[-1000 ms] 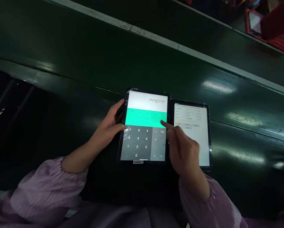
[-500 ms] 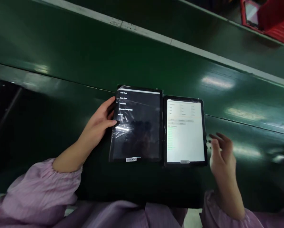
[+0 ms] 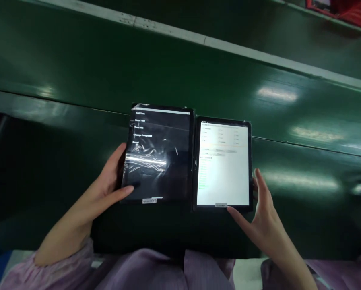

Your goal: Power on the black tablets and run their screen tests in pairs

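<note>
Space between the dark tablet (image 3: 159,155) and the white tablet (image 3: 224,171) is only a thin strip, so narrow that I cannot tell whether the two touch at the far end. Both appear to rest on the green desk (image 3: 108,76) in front of the person, screens up, long axes running near to far and almost parallel; the white one sits a little closer to the body. The left hand (image 3: 108,185) is the nearer to the dark tablet and meets it from the left: its thumb lies on the face at the lower left, and the other fingers go round the long left edge, partly out of sight, so it has hold of that side. The right hand (image 3: 266,217) is the nearer to the white tablet and meets it from the lower right. Its thumb tip touches the short near edge beside a label (image 3: 221,205), the forefinger stands just beside the long right edge, and the other fingers are mostly hidden; whether it truly grips, I cannot tell. Neither hand crosses the strip. Clear film (image 3: 147,161) wrinkles over the dark tablet, shining across its middle.
</note>
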`<state>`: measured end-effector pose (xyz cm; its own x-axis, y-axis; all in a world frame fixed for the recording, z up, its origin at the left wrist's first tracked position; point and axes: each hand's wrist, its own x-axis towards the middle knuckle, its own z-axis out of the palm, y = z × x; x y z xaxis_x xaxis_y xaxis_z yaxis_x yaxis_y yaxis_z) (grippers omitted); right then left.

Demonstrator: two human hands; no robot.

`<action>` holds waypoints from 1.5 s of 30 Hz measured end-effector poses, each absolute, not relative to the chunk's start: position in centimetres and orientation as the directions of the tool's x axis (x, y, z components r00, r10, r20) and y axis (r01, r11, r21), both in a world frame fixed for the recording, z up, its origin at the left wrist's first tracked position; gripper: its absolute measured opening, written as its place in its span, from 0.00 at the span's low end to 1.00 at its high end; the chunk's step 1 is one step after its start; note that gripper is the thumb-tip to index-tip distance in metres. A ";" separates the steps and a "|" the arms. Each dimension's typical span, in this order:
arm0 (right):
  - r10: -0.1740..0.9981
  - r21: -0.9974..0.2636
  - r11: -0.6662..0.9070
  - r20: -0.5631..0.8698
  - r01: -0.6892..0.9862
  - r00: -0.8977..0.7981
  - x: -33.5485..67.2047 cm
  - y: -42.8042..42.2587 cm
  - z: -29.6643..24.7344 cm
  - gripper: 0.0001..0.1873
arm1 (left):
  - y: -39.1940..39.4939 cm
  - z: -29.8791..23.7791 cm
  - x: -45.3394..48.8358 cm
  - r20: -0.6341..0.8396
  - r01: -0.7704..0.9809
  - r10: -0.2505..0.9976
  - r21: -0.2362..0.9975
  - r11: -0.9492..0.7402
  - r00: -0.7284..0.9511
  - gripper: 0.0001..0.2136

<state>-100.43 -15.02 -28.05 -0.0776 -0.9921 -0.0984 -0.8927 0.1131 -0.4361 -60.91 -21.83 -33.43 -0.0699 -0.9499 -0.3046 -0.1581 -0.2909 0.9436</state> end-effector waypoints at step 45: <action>-0.875 -0.361 -0.454 0.354 -0.814 0.331 -97.2 -16.7 -27.5 0.10 | -20.7 -34.7 -62.0 -0.216 -0.062 -0.971 0.973 -0.224 0.105 0.43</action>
